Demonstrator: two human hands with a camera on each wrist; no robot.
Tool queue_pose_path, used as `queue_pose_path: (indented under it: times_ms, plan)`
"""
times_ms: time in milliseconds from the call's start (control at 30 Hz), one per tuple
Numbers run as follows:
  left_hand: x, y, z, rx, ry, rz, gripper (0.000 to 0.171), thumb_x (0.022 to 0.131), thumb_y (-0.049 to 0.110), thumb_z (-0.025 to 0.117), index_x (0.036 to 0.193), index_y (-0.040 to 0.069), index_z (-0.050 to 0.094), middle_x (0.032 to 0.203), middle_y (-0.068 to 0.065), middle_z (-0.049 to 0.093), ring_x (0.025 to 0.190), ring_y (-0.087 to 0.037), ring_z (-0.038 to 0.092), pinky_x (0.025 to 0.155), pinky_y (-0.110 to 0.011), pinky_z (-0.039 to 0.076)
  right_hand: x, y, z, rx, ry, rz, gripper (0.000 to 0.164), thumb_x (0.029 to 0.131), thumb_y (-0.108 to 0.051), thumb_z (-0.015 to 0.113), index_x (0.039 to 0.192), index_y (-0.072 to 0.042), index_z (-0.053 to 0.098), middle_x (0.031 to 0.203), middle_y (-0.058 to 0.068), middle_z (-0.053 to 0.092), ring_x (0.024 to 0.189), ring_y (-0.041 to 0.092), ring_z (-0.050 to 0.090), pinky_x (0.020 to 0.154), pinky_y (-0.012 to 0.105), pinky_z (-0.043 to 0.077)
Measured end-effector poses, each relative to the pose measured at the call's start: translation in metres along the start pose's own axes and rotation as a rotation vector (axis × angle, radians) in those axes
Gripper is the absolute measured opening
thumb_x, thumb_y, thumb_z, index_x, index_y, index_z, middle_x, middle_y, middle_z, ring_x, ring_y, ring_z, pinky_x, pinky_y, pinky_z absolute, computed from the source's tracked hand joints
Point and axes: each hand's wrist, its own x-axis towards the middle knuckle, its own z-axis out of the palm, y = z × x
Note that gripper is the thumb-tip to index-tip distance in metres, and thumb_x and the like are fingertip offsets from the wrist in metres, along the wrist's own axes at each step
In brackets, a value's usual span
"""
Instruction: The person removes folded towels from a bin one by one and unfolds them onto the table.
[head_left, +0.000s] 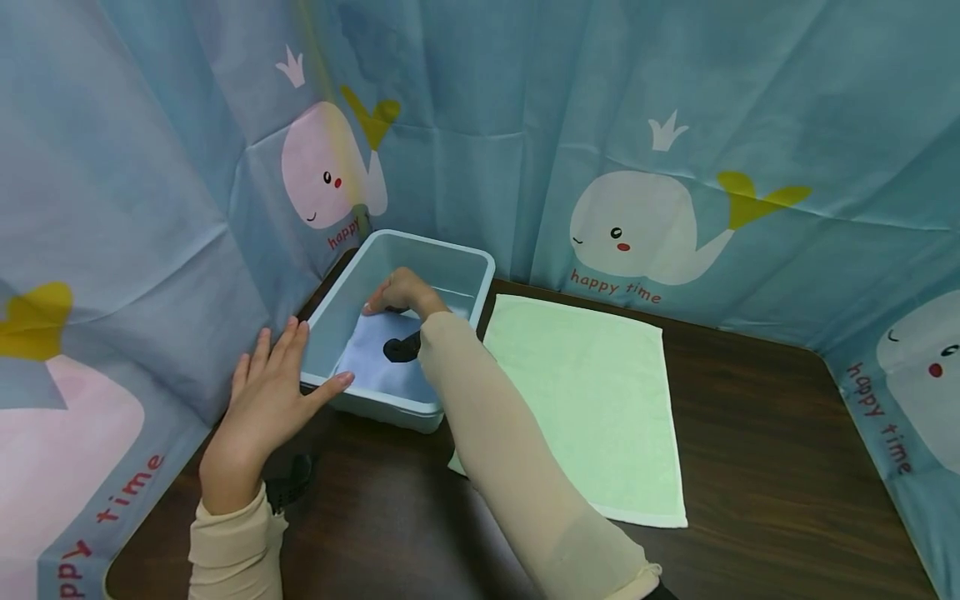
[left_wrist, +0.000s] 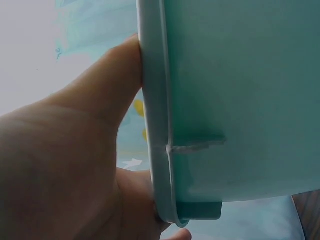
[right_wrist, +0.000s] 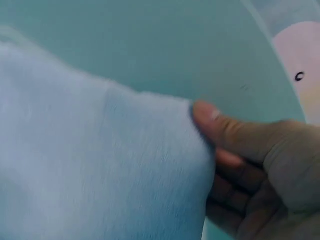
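A light blue plastic bin [head_left: 397,414] stands at the back left of the table. Inside it lies a pale blue cloth [head_left: 367,354], partly covered by the right forearm. My right hand [head_left: 408,292] reaches into the bin and pinches the cloth; in the right wrist view, thumb and fingers hold a corner of the cloth [right_wrist: 120,165]. My left hand [head_left: 268,398] rests at the bin's near left corner, fingers straight and spread, the thumb against the rim. The left wrist view shows that thumb [left_wrist: 107,75] beside the bin's rim [left_wrist: 157,100].
Right of the bin, a light green towel [head_left: 600,400] lies flat on the dark wooden table [head_left: 757,433], partly under the right sleeve [head_left: 502,433]. A blue curtain [head_left: 480,108] with whale prints hangs behind and along the left side, close to the bin.
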Motion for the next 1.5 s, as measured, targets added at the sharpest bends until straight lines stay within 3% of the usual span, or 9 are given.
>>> queue_pose_path:
  times_ms: [233,467,633,900,1233,1500]
  plan:
    - [0.005,-0.001,-0.001,0.007,-0.011,0.013,0.108,0.09,0.071,0.051,0.159,0.002,0.005,0.167,-0.021,-0.002,0.15,-0.053,-0.008,0.114,-0.075,-0.003,-0.008,-0.012,-0.012,-0.008,0.027,-0.044,0.018,0.078,-0.03,0.085,0.089,-0.016,0.082,0.097,-0.004,0.076,0.086,0.01,0.062,0.079,0.024,0.052]
    - [0.012,-0.003,-0.003,-0.004,-0.029,0.02,0.107,0.091,0.069,0.051,0.159,0.002,0.003,0.166,-0.022,-0.005,0.15,-0.053,-0.01,0.113,-0.075,-0.004,-0.029,-0.028,-0.042,-0.045,-0.014,-0.191,0.019,0.085,-0.029,0.079,0.097,-0.014,0.08,0.089,-0.003,0.073,0.081,0.01,0.062,0.075,0.026,0.055]
    - [0.016,-0.007,-0.004,-0.006,-0.045,0.02,0.108,0.091,0.071,0.049,0.159,0.002,0.001,0.166,-0.023,-0.006,0.149,-0.054,-0.011,0.113,-0.075,-0.005,-0.046,-0.043,-0.065,-0.014,-0.001,-0.268,0.019,0.084,-0.027,0.08,0.096,-0.013,0.08,0.084,-0.004,0.07,0.076,0.011,0.06,0.07,0.024,0.054]
    - [0.017,-0.012,-0.005,-0.01,-0.061,0.014,0.107,0.092,0.069,0.05,0.159,0.004,-0.004,0.165,-0.024,-0.006,0.149,-0.053,-0.015,0.112,-0.076,-0.005,-0.076,-0.071,-0.09,0.053,0.076,-0.383,0.016,0.082,-0.023,0.081,0.095,-0.012,0.081,0.091,-0.001,0.075,0.075,0.011,0.058,0.066,0.022,0.052]
    - [0.024,-0.019,-0.005,-0.002,-0.068,0.017,0.107,0.092,0.07,0.048,0.158,0.003,-0.004,0.165,-0.023,-0.009,0.149,-0.052,-0.017,0.112,-0.076,-0.004,-0.102,-0.076,-0.102,0.064,0.172,-0.477,0.012,0.082,-0.022,0.081,0.089,-0.011,0.081,0.084,-0.001,0.074,0.077,0.011,0.058,0.067,0.026,0.053]
    - [0.027,-0.024,-0.005,-0.008,-0.05,0.026,0.107,0.092,0.07,0.048,0.159,0.006,-0.005,0.165,-0.025,-0.007,0.149,-0.053,-0.014,0.112,-0.076,-0.005,-0.147,-0.089,-0.127,0.112,0.299,-0.552,0.013,0.082,-0.02,0.082,0.092,-0.011,0.081,0.089,0.001,0.075,0.078,0.014,0.062,0.07,0.029,0.054]
